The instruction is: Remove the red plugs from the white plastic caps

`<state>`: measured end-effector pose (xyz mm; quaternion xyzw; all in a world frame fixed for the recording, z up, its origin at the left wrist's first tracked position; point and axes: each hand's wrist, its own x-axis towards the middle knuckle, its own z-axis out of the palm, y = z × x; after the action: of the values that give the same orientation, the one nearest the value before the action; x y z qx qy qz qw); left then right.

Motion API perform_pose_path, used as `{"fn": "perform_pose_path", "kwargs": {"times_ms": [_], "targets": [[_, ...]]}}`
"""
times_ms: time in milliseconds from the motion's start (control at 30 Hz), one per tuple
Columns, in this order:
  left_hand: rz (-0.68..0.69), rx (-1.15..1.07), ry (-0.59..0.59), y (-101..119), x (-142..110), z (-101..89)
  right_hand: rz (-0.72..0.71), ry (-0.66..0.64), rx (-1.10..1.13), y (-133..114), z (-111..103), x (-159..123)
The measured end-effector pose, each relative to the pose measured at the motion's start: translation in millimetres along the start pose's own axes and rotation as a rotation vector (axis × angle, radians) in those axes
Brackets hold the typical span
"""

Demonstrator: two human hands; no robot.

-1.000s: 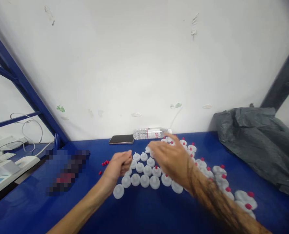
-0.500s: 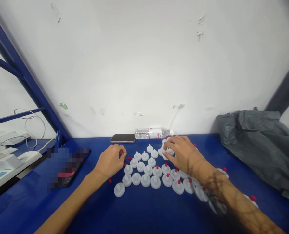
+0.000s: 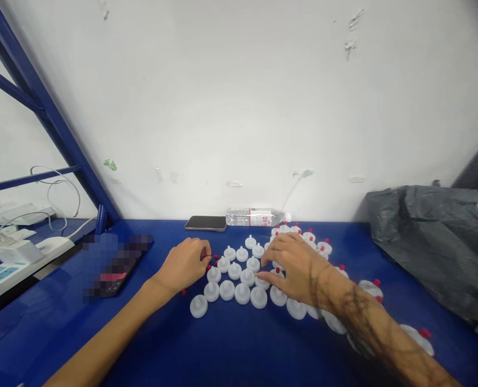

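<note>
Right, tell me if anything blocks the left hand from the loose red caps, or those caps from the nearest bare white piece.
Nothing visible stands between the left hand and the loose red caps beside it, nor between those caps and the bare white piece right of them. What the hand covers is hidden.

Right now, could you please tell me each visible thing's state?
Clear plastic bottle: on its side, capped.
Black rectangular phone: screen dark.
White round plastic pieces at left: uncapped.
White round plastic pieces at right: many red-capped.
Small red plastic caps, left: loose.
Grey plastic bag: crumpled.
Blurred black device: unclear.
</note>
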<state>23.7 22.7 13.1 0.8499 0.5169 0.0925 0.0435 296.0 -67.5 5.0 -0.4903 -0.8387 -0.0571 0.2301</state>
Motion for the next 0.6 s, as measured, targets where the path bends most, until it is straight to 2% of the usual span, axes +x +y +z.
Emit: {"fn": "perform_pose_path", "kwargs": {"times_ms": [167,267,400,500,600], "targets": [[-0.009,-0.006,0.018,2.1,0.1,-1.9,-0.036,0.012,0.068,-2.8,1.5,2.8],[0.007,-0.025,0.104,6.8,0.0,-2.8,0.052,0.052,0.155,-7.4,-4.1,4.9],[0.137,-0.087,0.252,17.3,-3.5,-1.8,0.113,0.075,0.263,-20.4,-8.2,6.0],[0.247,-0.126,0.318,26.7,-11.4,-1.9,0.049,0.139,0.201,-25.7,-4.0,6.8],[0.327,-0.167,0.317,35.4,-21.9,-2.6,-0.033,0.224,0.112,-25.5,5.3,7.8]]}}
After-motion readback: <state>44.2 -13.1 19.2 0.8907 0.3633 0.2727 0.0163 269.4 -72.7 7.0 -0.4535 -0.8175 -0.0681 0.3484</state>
